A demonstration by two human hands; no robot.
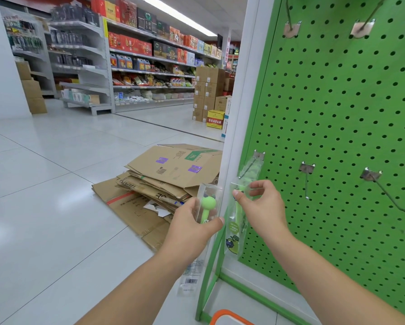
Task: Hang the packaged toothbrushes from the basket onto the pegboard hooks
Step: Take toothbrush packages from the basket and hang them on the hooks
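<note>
My left hand (192, 221) grips a clear-packaged green toothbrush (208, 205) upright, left of the white post. My right hand (260, 202) pinches the top of a second packaged toothbrush (234, 228), which hangs down in front of the green pegboard (337, 113). Just above that hand, the lower-left hook (249, 167) juts out of the board with a clear package on it. Two bare hooks (306, 184) (389, 195) stick out to its right. An orange basket rim (229, 316) shows at the bottom edge; its contents are out of view.
Flattened cardboard boxes (164, 184) lie stacked on the tiled floor left of the pegboard stand. A white post (241, 102) frames the board's left side. Two more hooks (290, 26) sit near the board's top. Stocked shelves (149, 66) and stacked cartons (208, 95) stand far behind.
</note>
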